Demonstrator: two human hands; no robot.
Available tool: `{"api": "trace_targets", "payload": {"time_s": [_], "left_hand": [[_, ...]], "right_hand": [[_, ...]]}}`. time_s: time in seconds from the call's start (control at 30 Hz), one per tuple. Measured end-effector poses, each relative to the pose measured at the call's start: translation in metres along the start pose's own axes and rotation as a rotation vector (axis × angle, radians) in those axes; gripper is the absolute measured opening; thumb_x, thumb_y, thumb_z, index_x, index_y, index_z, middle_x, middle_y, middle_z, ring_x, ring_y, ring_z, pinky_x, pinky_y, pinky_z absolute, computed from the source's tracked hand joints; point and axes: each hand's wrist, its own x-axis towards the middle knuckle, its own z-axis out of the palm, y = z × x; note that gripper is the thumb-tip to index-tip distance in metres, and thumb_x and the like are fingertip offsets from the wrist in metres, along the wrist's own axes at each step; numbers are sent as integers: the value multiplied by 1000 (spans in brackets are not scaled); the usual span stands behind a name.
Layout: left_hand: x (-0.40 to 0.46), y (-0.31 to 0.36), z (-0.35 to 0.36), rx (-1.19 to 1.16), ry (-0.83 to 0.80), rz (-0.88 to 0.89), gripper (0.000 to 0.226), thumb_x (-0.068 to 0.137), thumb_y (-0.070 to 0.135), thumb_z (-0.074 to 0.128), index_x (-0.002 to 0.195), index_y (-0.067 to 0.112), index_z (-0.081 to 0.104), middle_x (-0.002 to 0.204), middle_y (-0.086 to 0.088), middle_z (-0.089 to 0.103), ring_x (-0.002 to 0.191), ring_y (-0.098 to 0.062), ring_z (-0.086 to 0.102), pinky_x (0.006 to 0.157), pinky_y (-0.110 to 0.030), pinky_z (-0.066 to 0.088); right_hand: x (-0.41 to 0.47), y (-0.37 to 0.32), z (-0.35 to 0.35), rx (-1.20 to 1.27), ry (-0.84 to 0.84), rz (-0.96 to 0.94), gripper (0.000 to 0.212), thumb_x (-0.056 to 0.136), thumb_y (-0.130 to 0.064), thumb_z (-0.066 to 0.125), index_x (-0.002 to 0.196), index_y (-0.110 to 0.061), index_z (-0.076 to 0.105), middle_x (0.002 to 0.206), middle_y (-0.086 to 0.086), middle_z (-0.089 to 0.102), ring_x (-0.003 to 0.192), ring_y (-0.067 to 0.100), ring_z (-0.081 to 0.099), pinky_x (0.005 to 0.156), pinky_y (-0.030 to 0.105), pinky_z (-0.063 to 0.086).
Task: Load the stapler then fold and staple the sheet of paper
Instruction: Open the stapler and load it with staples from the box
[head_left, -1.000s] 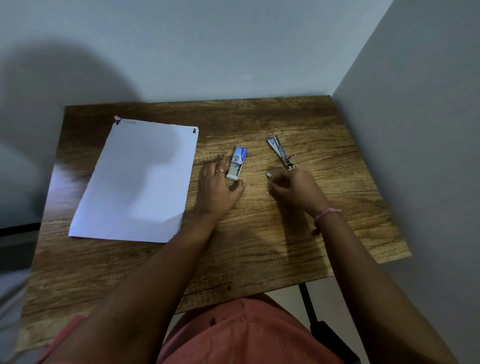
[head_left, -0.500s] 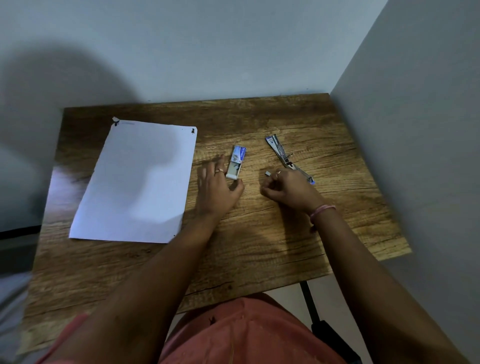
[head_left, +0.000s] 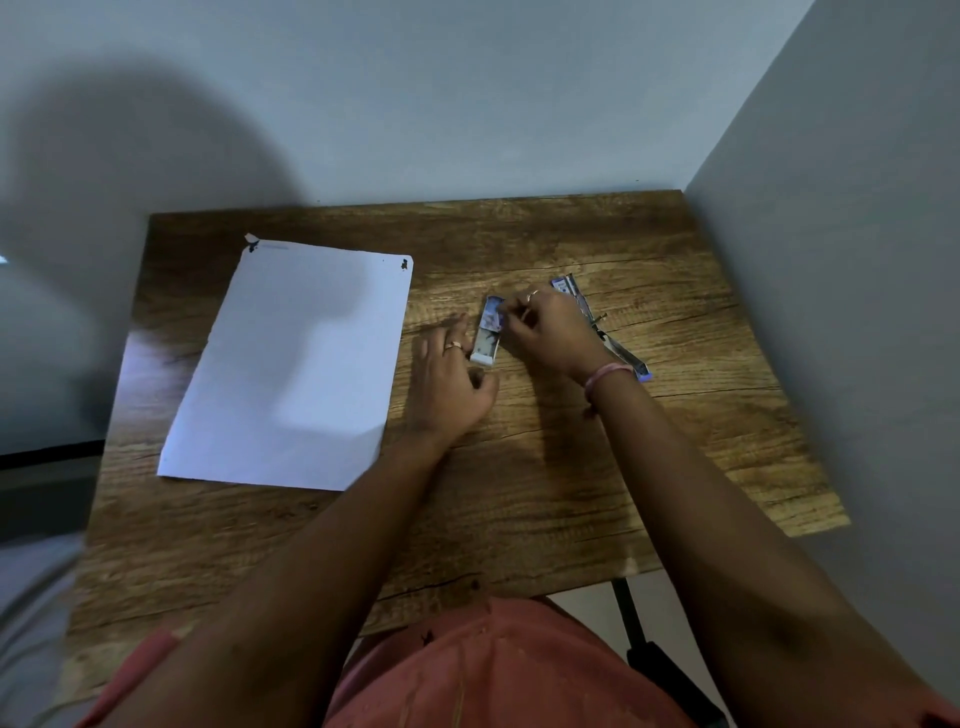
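A small blue-and-white staple box (head_left: 487, 335) lies on the wooden table (head_left: 519, 493), its white tray slid partly out toward me. My left hand (head_left: 451, 382) holds the box's near end between thumb and forefinger. My right hand (head_left: 550, 332) has crossed over to the box, and its curled fingertips pinch the blue sleeve at the far end. Just right of that hand the metal stapler (head_left: 618, 353) lies swung open flat, its middle hidden under my wrist. The white sheet of paper (head_left: 291, 364) lies flat and unfolded at the left.
Walls close in the table at the back and along the right side (head_left: 831, 260). A dark table leg (head_left: 631, 623) shows below the near edge. Bare wood lies between me and the hands.
My right hand moved left from beside the stapler to the staple box's far end, uncovering the stapler's near half. My left hand stayed at the box.
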Motion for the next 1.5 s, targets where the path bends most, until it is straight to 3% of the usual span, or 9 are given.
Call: {"api": "trace_targets", "payload": {"time_s": [0.1,0.2,0.77,0.9,1.03,1.17,1.27,1.37,1.5], "left_hand": [[0,0,-2,-23,5,7,74,77,22,65,143,10,35,125,-11,49,121,-28,42,101,-44,42],[0,1,-3,-39,4,10,76,76,22,66,144,10,34,124,-11,47,120,-28,44,102,-46,42],[0,3,-4,-82,29,0,74,81,20,67,145,11,33,129,-13,45,115,-25,50,100,-40,44],[1,3,-2,-68,54,2,71,81,19,67,144,9,35,126,-14,48,115,-26,50,97,-37,44],[1,3,-2,-54,56,5,69,81,17,66,143,8,37,127,-16,48,116,-29,50,98,-41,45],[0,3,-1,-45,54,9,64,83,21,64,141,8,41,128,-17,49,117,-30,50,99,-44,45],[0,4,-2,-60,41,-4,65,82,21,66,140,8,41,127,-16,49,114,-29,53,98,-44,46],[0,5,-3,-81,36,-8,66,80,20,67,140,7,42,125,-16,50,111,-29,54,95,-44,47],[-1,5,-3,-118,60,-6,62,82,19,66,138,7,44,123,-15,51,106,-27,55,91,-43,50]], "right_hand": [[10,-1,-1,-12,18,34,29,91,-7,49,115,-4,63,116,17,54,100,21,53,86,21,37],[22,-4,1,-98,-145,66,40,88,1,44,128,1,53,130,23,47,121,35,46,105,38,37],[6,-13,12,-73,-226,-10,42,82,6,53,121,-4,63,124,19,59,115,30,55,99,27,39],[-4,-17,15,-109,-169,6,44,85,-6,59,129,-8,57,120,20,57,110,33,55,91,28,40],[-24,-22,29,-218,-148,7,55,90,-19,55,142,-11,40,138,15,46,123,32,47,103,41,41],[-41,-17,30,-81,-163,10,65,90,-16,55,148,-9,27,155,13,28,139,27,33,114,36,29],[-53,-6,20,45,17,24,55,88,-7,52,142,-7,38,148,15,37,135,24,38,111,24,26],[-66,11,11,23,258,158,38,91,-6,49,128,-4,54,128,15,50,113,27,55,100,27,39],[-71,28,8,-33,250,265,32,94,-21,53,120,-4,61,121,17,57,109,30,56,94,33,41]]}}
